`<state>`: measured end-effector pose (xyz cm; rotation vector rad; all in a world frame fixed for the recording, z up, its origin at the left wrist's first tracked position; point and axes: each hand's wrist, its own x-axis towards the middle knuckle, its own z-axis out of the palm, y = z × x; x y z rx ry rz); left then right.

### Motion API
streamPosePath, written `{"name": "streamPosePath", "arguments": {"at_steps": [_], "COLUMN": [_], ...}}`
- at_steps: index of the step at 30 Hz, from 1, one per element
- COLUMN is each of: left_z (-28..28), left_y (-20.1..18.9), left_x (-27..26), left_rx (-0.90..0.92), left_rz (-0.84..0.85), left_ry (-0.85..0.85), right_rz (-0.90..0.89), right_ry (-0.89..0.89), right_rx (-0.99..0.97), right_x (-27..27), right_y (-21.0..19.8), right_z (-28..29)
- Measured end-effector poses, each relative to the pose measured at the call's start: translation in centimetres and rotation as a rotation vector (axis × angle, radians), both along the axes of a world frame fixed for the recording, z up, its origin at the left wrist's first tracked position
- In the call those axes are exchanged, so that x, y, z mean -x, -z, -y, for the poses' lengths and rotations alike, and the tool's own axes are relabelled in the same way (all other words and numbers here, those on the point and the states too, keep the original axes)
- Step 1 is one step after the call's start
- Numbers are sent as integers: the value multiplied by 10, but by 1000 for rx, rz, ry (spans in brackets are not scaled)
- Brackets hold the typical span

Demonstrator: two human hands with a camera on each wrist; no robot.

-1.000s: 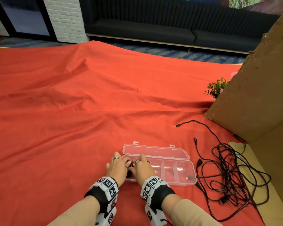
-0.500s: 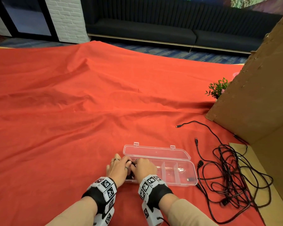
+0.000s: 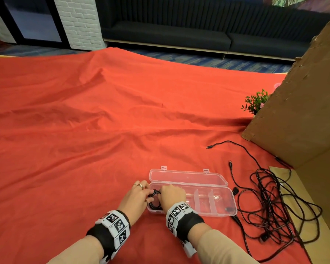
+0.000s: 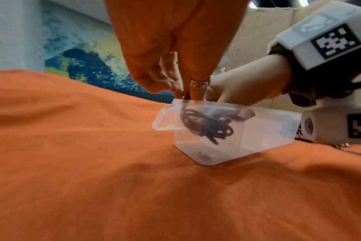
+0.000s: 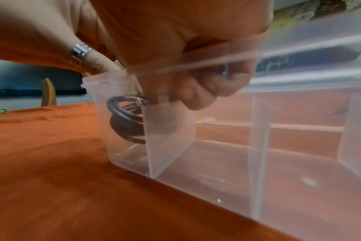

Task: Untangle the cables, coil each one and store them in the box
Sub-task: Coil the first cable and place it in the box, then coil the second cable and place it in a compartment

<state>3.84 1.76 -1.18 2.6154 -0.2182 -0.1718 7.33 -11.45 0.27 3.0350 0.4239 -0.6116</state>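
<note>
Seating the first coiled cable (image 4: 206, 124) in the leftmost compartment of the clear plastic box (image 3: 220, 213) is the step in hand. Your left hand (image 3: 136, 197) reaches over the left end wall with fingers pointed down into the compartment, touching the coil; whether they pinch it or only press it cannot be told. Your right hand (image 3: 172, 195) dips in from the near side, fingers curled onto the top of the coil. The wrist views show the coil partway down, tilted, not yet flat on the box floor.

Status of the task, judged from the views:
- One black cable is coiled and inside the box, not yet released.
- The two small middle compartments and the right compartment hold no coil; a small dark connector shows near the right end, and whether it lies inside or behind the wall is unclear.
- The lid (image 3: 187, 177) lies open on the far side.
- A tangled pile of black cables (image 3: 271, 210) remains on the red cloth (image 3: 84, 140), to the right of the box, with several plug ends trailing toward the cardboard panel (image 3: 301, 103).

Most of the work is left: separate the pile, coil each cable, and store it.
</note>
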Motion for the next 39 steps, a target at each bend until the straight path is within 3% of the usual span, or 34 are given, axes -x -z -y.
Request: {"name": "streamPosePath", "arguments": {"at_steps": [5,8,15,17,23,25,28,31,34,36,39], "left_z": [-4,-3,3,1,-5,-11,-19,-22,-17,-11,-1], "left_y": [-5,-16,-9,0,-15,-10,-14,-12,-15,-14,-8], "left_x": [0,6,12,13,5,5,11,7,2,-2,-2], "left_rx": [-437,-555,-601,-647,-432,-388,-458,-537,-590,-599,-627], "left_rz": [74,-77,-189,-124,-174,-92,-102,-70,71,120,283], "left_ry": [181,241,300,337,325,291,316,359,403,397,416], "right_rz": [23,33,-79,-111,-178,-195,-107,119,164,230,251], "right_ry": [-69,-101,-24,-58,-195,-256,-313,-380,-334,-329,-367], "right_rx": [61,77,-115,-146,-158,-136,-95,-39,62,42,-32], "right_x": [-2,-3,2,7,24,25,25,28,25,20,19], "right_y": [0,-1,-13,-18,-23,-25,-22,-24,-19,-4,-15], "right_z": [0,1,12,18,40,49,58,57,56,59,62]}}
